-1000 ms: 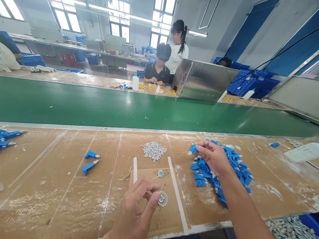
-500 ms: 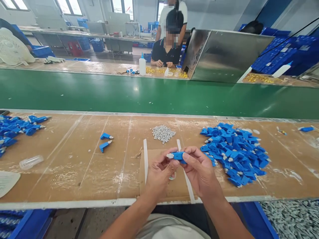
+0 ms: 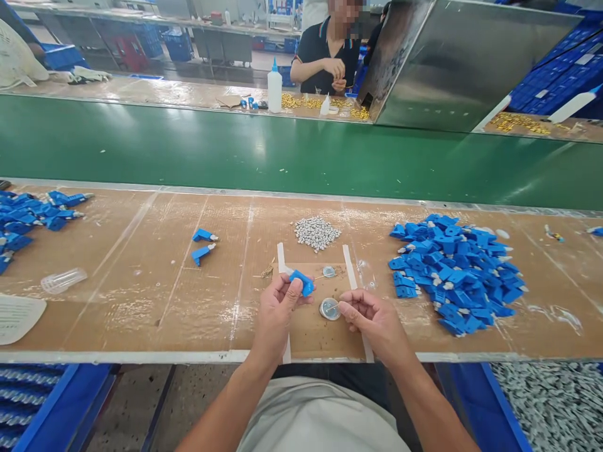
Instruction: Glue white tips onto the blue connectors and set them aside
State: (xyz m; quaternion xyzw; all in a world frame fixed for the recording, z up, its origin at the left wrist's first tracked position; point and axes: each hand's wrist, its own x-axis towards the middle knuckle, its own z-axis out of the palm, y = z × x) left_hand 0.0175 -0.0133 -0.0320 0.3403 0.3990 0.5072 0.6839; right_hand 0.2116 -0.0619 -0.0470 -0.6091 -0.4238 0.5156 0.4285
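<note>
My left hand [image 3: 281, 302] pinches a blue piece [image 3: 302, 283] with a whitish tip, above the cardboard pad. My right hand [image 3: 370, 314] is closed at the right edge of a small round dish [image 3: 329, 308], its thumb and forefinger on what looks like a thin stick. A second small dish [image 3: 328, 272] with a thin stick across it lies just behind. Beyond the pad sits a heap of small grey pieces [image 3: 316, 233]. The large pile of blue pieces [image 3: 455, 270] is right of my right hand.
Two blue pieces [image 3: 202, 253] lie left of the pad, with a clear plastic cup [image 3: 64, 280] and another blue pile [image 3: 32, 223] farther left. Across the green belt [image 3: 207, 150], a person [image 3: 325, 56] sits by a white bottle [image 3: 274, 88] and a metal panel [image 3: 471, 63].
My right hand has let go of the blue piece and moved down to the dish. My left hand has drawn left with the piece, now tilted. The view has tipped downward.
</note>
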